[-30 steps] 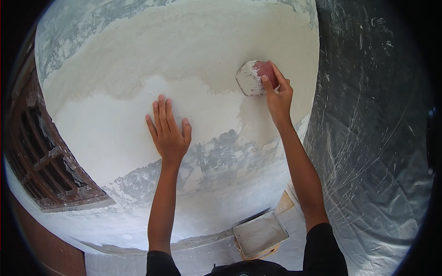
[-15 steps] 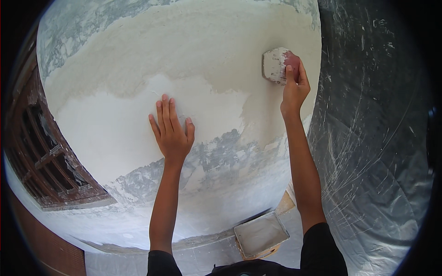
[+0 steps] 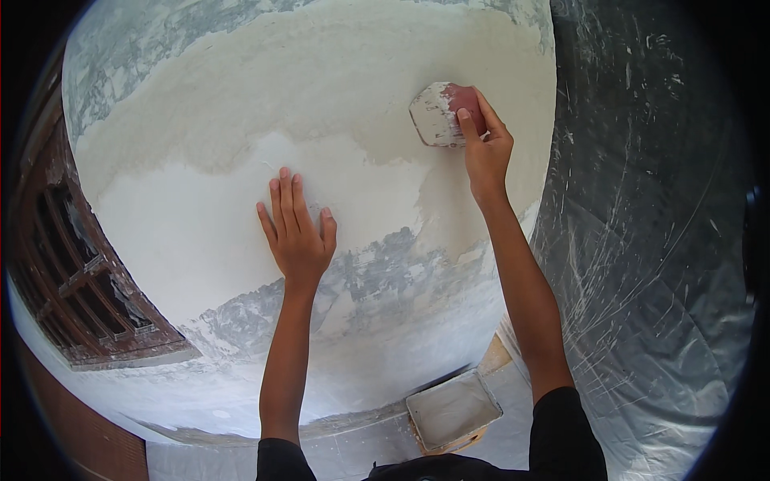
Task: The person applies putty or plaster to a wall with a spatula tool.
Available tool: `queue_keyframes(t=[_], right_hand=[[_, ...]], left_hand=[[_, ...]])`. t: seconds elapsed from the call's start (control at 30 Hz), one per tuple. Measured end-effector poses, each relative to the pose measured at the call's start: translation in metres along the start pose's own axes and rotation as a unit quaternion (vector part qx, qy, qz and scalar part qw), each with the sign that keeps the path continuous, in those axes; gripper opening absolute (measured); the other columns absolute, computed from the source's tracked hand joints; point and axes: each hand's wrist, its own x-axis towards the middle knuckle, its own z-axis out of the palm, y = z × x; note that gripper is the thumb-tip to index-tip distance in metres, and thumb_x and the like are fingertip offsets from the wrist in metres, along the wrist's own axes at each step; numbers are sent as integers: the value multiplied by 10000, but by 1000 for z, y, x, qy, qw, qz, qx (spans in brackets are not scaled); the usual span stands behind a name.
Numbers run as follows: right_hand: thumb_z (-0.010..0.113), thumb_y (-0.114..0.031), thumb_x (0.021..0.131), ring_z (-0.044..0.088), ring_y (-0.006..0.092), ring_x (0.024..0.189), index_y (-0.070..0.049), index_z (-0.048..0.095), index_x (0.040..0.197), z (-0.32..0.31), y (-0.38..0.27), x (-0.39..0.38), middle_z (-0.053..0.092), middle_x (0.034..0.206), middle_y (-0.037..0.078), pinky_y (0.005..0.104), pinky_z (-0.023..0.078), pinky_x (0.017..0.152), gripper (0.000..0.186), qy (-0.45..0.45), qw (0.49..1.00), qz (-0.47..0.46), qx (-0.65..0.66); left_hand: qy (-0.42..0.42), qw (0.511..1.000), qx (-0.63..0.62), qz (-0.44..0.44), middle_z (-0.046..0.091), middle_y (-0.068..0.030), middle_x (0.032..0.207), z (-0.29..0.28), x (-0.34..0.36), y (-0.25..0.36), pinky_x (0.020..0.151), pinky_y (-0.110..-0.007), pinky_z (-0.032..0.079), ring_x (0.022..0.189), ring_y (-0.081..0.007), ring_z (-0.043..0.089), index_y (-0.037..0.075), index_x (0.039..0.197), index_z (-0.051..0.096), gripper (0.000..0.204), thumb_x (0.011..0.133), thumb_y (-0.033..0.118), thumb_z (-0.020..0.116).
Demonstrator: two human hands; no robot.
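Note:
A curved-looking wall (image 3: pixel 265 88) fills the middle, coated in patches of white and beige putty, with grey mottled areas above and below. My left hand (image 3: pixel 300 244) lies with fingers outstretched on the white patch and holds nothing. Farther right and higher, my right hand (image 3: pixel 487 156) grips a flat putty spreader (image 3: pixel 437 112), thumb on its near face and fingers at its right edge. The spreader is dark red, its left part smeared with pale putty, and it is against or very close to the beige coat.
A brown wooden window with bars (image 3: pixel 88 280) is set in the wall at left. Dark plastic sheeting (image 3: pixel 634 264), splashed white, hangs at right. Low down, a rectangular tub (image 3: pixel 453 410) with greyish-white contents stands on the covered floor near the wall's foot.
My right hand has moved left across the wall with the putty spreader, which is now more tilted. My left hand stays in nearly the same place.

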Motion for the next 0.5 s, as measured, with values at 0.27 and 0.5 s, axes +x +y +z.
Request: queue_keyframes(t=[0.27, 0.5], right_hand=[[660, -120, 975, 600, 159, 1169, 10, 541, 1411, -6, -2, 4, 639, 1304, 102, 297, 461, 1023, 471, 30, 999, 34, 19], [645, -122, 979, 605, 179, 1172, 53, 540, 1392, -10, -5, 10, 639, 1293, 124, 300, 471, 1016, 460, 113, 985, 46, 123]], left_hand=[[-8, 1000, -7, 2, 376, -149, 1585, 2, -5, 4, 1213, -540, 180, 1491, -303, 319, -2, 1489, 393, 631, 915, 217, 540], [-13, 1000, -2, 2, 376, -151, 1585, 3, -6, 4, 1215, -536, 170, 1493, -306, 316, 0, 1495, 385, 637, 922, 231, 539]])
